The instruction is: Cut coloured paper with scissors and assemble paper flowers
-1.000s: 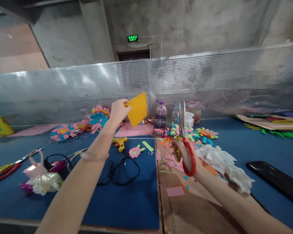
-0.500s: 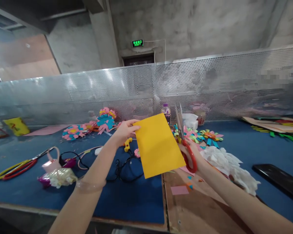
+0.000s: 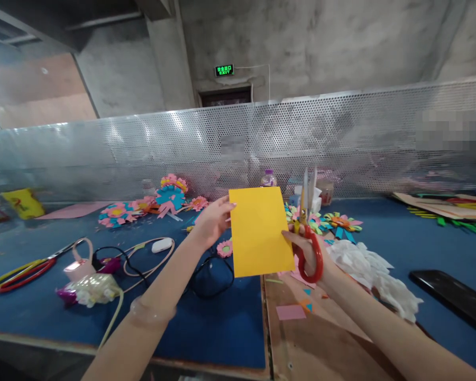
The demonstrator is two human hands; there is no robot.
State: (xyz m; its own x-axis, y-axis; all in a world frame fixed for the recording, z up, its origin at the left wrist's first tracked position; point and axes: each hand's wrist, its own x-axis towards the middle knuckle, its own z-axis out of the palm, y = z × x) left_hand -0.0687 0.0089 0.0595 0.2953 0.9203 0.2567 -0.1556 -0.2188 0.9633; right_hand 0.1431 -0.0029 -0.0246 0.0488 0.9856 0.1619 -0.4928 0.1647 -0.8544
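A plain yellow sheet of paper (image 3: 259, 233) is held up in front of me above the table. My left hand (image 3: 214, 219) pinches its left edge near the upper corner; part of the fingers is hidden behind the sheet. My right hand (image 3: 307, 251) has the scissors (image 3: 310, 233) with red and yellow handles in its grip, and a fingertip rests on the sheet's right edge. The scissor blades point upward, slightly parted, to the right of the paper and off it.
Paper flowers (image 3: 170, 196) lie along the back below a perforated metal screen (image 3: 154, 153). Another pair of scissors (image 3: 27, 270), a coiled cable (image 3: 212, 293) and a decorated bundle (image 3: 89, 288) are on the left. Crumpled tissue (image 3: 365, 264) and a black phone (image 3: 452, 291) lie right.
The yellow sheet has turned more upright and its lower edge has risen. My right hand with the scissors has shifted slightly right, and its fingertip now shows on the sheet's edge.
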